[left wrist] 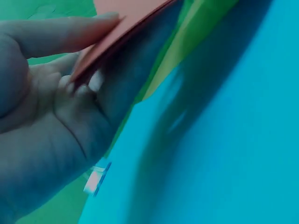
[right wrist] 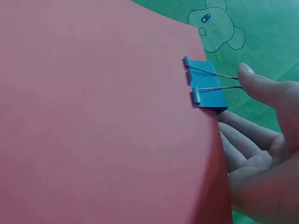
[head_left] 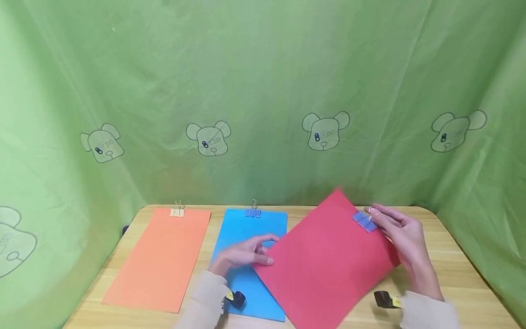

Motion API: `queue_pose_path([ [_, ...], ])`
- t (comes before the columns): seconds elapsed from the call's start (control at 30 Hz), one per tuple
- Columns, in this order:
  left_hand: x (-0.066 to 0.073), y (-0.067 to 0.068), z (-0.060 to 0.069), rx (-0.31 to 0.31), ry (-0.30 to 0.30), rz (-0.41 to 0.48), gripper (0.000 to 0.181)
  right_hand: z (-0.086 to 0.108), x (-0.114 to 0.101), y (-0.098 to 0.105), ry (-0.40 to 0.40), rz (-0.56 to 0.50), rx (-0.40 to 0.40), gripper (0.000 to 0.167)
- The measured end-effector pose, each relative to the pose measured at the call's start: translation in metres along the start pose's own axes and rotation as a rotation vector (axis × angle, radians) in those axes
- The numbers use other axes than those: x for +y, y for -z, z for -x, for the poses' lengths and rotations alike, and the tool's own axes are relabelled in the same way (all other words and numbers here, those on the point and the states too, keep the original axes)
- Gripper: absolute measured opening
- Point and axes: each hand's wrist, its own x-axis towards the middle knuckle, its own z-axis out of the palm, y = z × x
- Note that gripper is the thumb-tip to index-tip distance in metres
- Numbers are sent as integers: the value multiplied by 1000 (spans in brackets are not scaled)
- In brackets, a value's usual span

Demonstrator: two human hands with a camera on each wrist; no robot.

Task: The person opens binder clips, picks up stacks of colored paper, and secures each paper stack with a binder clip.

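Observation:
A stack of red paper (head_left: 320,260) is held tilted above the right half of the table, with a blue binder clip (head_left: 365,221) on its upper right edge. My left hand (head_left: 244,251) pinches the left corner, thumb (left wrist: 70,35) on top and fingers beneath. At the clip, my right hand (head_left: 411,233) has its thumb (right wrist: 261,86) against the wire handles, while its other fingers lie behind the paper. Below my left hand, blue paper (head_left: 246,288) lies on the table, partly covered by the red sheets, with another blue binder clip (head_left: 253,213) at its far edge.
Orange paper (head_left: 160,260) with a cream binder clip (head_left: 177,212) lies on the left of the wooden table (head_left: 448,256). A green curtain (head_left: 263,91) with bear-face prints surrounds the table's back and sides.

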Motion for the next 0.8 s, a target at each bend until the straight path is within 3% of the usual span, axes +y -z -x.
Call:
queue_pose_path([
  [0.13, -1, -13, -8, -113, 26, 15, 55, 1, 3, 2, 6, 253, 23, 53],
  [0.33, -2, -31, -15, -192, 89, 130, 48, -3, 7, 2, 46, 562, 27, 67],
  [0.6, -2, -41, -20, -171, 103, 131, 45, -4, 6, 0, 21, 719, -75, 69],
  [0.8, -6, -48, -23, -149, 105, 128, 44, -5, 16, 3, 47, 722, -125, 66],
])
